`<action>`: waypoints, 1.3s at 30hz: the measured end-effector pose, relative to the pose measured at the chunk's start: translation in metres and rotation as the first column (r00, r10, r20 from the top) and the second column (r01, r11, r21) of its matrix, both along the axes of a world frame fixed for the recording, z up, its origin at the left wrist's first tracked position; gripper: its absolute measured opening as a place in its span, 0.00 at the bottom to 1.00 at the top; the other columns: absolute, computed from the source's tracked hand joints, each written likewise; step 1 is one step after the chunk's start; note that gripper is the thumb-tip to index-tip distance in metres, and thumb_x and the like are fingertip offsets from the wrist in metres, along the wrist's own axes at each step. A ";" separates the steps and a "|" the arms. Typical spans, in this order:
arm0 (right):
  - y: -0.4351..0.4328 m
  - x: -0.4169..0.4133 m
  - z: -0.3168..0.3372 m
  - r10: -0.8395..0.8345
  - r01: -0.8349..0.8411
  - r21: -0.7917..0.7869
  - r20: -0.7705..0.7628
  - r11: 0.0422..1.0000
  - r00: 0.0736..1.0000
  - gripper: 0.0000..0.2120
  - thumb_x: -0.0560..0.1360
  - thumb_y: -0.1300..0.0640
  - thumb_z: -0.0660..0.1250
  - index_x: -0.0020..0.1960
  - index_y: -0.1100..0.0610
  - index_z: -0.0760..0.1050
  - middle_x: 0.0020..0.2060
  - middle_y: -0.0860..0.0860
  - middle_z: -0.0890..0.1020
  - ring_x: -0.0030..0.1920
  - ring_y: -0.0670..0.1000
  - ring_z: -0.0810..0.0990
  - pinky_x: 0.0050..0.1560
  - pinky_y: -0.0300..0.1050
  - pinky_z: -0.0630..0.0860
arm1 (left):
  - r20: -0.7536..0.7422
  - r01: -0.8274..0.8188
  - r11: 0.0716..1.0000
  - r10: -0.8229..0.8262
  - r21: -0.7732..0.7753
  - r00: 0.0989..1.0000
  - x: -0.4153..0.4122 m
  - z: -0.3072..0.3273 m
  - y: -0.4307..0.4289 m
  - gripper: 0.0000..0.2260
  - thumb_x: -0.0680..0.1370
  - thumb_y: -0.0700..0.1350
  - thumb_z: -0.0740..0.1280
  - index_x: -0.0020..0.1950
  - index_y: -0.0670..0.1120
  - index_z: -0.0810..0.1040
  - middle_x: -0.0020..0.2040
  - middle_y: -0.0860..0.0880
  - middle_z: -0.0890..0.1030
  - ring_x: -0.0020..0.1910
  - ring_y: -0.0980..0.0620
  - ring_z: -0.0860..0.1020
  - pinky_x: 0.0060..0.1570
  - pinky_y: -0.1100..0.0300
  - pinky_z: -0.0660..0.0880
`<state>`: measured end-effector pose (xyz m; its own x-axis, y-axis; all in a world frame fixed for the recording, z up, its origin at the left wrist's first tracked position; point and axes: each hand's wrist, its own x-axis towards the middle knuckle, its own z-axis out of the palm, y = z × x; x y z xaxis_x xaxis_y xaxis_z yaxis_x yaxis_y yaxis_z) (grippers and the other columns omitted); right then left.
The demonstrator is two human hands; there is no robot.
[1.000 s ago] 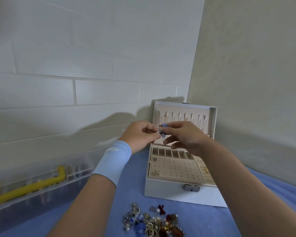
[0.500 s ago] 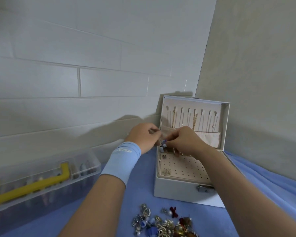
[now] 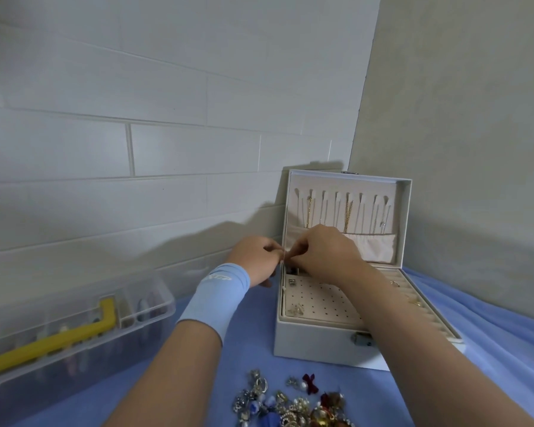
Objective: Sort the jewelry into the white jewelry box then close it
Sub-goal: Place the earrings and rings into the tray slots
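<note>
The white jewelry box (image 3: 315,340) stands open on the blue cloth, lid upright with several necklaces hanging inside. Its beige earring panel (image 3: 318,303) holds a few studs. Both hands meet at the box's back left corner. My left hand (image 3: 256,260) and my right hand (image 3: 324,254) have their fingertips pinched together over a tiny piece of jewelry that is mostly hidden between them. A pile of loose jewelry (image 3: 290,402) lies in front of the box, near the bottom edge.
A clear plastic storage box (image 3: 74,328) with a yellow handle sits at the left on the blue cloth (image 3: 490,349). White tiled wall behind, beige wall at the right, close to the jewelry box.
Both hands have come down from in front of the lid to the back left corner of the earring panel, still holding the small piece. The blue bead seen earlier is hidden now.
</note>
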<state>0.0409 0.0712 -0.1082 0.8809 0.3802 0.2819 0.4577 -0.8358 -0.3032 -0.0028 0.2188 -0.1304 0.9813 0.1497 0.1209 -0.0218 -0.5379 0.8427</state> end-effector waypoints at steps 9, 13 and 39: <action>-0.017 -0.001 0.011 0.192 -0.183 0.061 -0.252 0.981 0.948 0.08 0.78 0.56 0.69 0.47 0.53 0.88 0.34 0.50 0.84 0.31 0.43 0.75 0.36 0.36 0.71 | -0.074 0.063 0.976 -0.048 0.209 0.996 -0.011 0.002 -0.003 0.11 0.76 0.47 0.60 0.41 0.42 0.76 0.38 0.44 0.75 0.35 0.47 0.74 0.42 0.55 0.74; -0.025 0.002 0.011 0.170 -0.137 0.154 -0.224 0.979 0.960 0.12 0.75 0.60 0.67 0.41 0.47 0.87 0.32 0.44 0.83 0.32 0.42 0.78 0.36 0.37 0.74 | -0.100 0.096 0.970 -0.076 0.223 0.992 -0.015 0.005 -0.001 0.11 0.67 0.52 0.59 0.37 0.46 0.75 0.38 0.45 0.72 0.35 0.48 0.71 0.42 0.53 0.74; -0.016 -0.007 0.008 0.185 -0.181 0.044 -0.108 0.983 0.977 0.06 0.76 0.53 0.70 0.45 0.51 0.86 0.40 0.46 0.85 0.42 0.46 0.82 0.48 0.46 0.82 | -0.022 0.056 0.951 -0.052 0.303 0.998 -0.016 0.012 0.004 0.12 0.75 0.50 0.71 0.57 0.53 0.75 0.50 0.56 0.78 0.51 0.54 0.77 0.50 0.60 0.72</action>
